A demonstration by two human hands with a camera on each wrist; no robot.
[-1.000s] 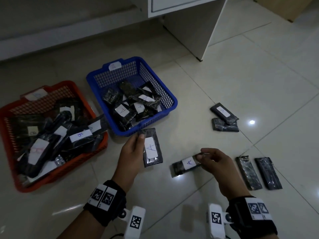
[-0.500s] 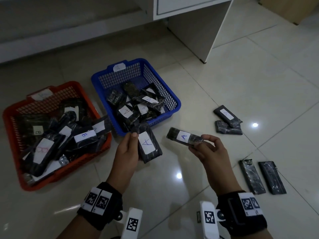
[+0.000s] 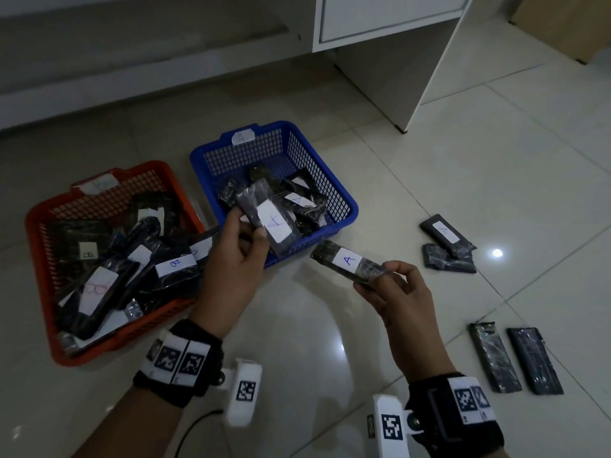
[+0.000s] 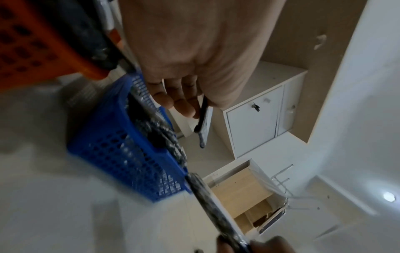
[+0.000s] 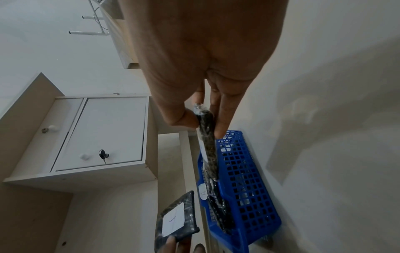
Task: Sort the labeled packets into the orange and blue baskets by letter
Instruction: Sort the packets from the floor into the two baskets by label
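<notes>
Well along, judging by basket fill. Blue basket (image 3: 344, 206), tagged w/ what looks like an A on its far rim, holding a pile of black packets, visible labels reading A. Orange basket (image 3: 39, 239), just left of blue basket and nearly touching it, piled fuller, several labels reading B; rim tag too blurred to read.

Both hands busy w/ A packets. Left hand (image 3: 236, 262) gripping a black A-labeled packet (image 3: 269, 223) by its near end, thumb on top, fingers curled under; packet raised over blue basket's near rim, tilted, not yet let go. Same packet edge-on in left wrist view (image 4: 203, 123), pinched at fingertips above blue basket (image 4: 121, 154). Right hand (image 3: 393, 299) pinching a second A packet (image 3: 350, 262) by its right end between thumb and fingers, held in air just right of blue basket's near corner, label up. In right wrist view, that packet (image 5: 207, 142) edge-on, pointing at blue basket (image 5: 244, 179).

Left to do, as far as visible: drop both held packets into blue basket, then four more on the floor tiles right of blue basket. Stacked pair (image 3: 448, 247) nearest it, top one labeled A, lower one's label hidden. Two more (image 3: 514, 360) farther right and nearer the person, side by side, dark face up, no label showing — prob. need flipping before sorting. So roughly six packets remaining incl. the two in hand; unknown whether more lie out of view.
</notes>
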